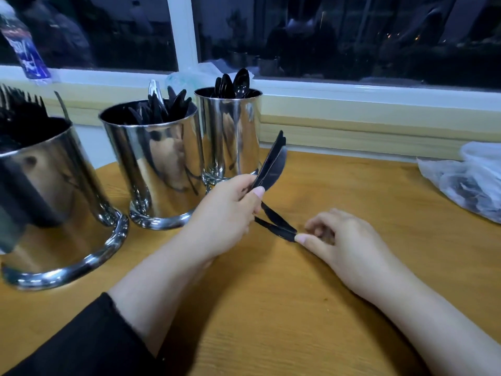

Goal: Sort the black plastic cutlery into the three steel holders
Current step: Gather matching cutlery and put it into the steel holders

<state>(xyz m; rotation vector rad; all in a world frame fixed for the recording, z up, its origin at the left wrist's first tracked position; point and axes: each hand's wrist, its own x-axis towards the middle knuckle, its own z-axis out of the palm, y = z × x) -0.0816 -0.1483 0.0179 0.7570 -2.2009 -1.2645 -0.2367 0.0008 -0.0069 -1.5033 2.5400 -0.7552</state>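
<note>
Black sleeve (81,346) nearest. Left hand (225,213) grips fanned knives (272,164) beside holders (151,158); right hand (341,240) pinches handle ends w/ thumb. Risk: loose bundle may splay, drop.

Mirror-polished steel holders (151,164), wood-grain table (298,321)

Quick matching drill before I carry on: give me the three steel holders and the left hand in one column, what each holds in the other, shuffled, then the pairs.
1. near left holder
2. middle holder
3. far holder
4. left hand

A. spoons
B. bunch of knives, blades up
C. forks
D. knives, standing inside

Pairs: 1-C, 2-D, 3-A, 4-B
</note>
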